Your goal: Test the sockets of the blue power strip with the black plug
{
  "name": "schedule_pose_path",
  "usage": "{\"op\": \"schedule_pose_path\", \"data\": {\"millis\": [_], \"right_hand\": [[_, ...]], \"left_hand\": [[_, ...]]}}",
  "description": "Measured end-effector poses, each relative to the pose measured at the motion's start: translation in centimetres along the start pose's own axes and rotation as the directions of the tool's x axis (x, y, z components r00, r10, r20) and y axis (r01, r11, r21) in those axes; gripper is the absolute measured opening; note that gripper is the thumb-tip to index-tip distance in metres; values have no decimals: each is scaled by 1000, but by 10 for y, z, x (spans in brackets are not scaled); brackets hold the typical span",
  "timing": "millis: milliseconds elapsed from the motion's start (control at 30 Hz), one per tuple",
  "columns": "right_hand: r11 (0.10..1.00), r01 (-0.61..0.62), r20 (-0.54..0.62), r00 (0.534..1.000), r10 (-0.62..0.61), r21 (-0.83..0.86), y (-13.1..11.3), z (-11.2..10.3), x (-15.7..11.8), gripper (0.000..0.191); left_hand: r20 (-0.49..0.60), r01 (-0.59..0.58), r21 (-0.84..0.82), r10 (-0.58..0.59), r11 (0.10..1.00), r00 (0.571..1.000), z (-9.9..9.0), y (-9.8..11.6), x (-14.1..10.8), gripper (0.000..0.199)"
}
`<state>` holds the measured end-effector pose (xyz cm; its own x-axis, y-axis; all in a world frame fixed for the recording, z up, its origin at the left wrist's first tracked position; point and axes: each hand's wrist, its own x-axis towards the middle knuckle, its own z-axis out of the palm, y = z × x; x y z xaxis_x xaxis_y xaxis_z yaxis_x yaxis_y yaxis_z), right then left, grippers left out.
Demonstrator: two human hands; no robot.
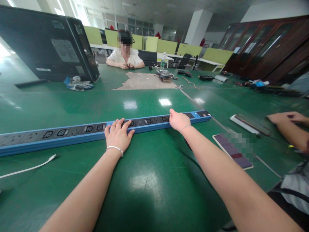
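A blue power strip [145, 123], stretched nine to three o'clock, is touched by the left hand [118, 135], fingers spread; any hold by the curled right hand [180, 120] cannot be told. By uneven pressure, skewing is risked.

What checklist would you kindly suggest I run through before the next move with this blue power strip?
1. Left grip on the power strip: fingers spread across its sockets; ok.
2. Right grip: curled at the strip, contents hidden; cannot tell.
3. Black cable connection: partly hidden under the right forearm; cannot tell.
4. White cable clear of the strip: lies apart; ok.
5. Whole strip visible: its left end leaves the picture; not ok.
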<state>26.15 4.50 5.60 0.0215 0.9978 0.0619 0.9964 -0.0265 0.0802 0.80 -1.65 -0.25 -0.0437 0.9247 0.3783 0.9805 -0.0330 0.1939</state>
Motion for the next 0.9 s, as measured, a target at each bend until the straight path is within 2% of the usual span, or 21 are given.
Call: {"op": "schedule_pose_path", "data": {"millis": [300, 733, 900], "right_hand": [[998, 55, 65, 996, -57, 25, 7, -4, 13, 36], [997, -59, 0, 998, 59, 52, -2, 1, -4, 39], [998, -16, 40, 999, 13, 54, 2, -5, 3, 38]], "left_hand": [[13, 4, 7, -4, 1000, 1000, -1, 0, 0, 45], [13, 5, 8, -5, 1000, 1000, 1, -2, 0, 45], [12, 3, 5, -3, 1000, 1000, 0, -2, 0, 45]]}}
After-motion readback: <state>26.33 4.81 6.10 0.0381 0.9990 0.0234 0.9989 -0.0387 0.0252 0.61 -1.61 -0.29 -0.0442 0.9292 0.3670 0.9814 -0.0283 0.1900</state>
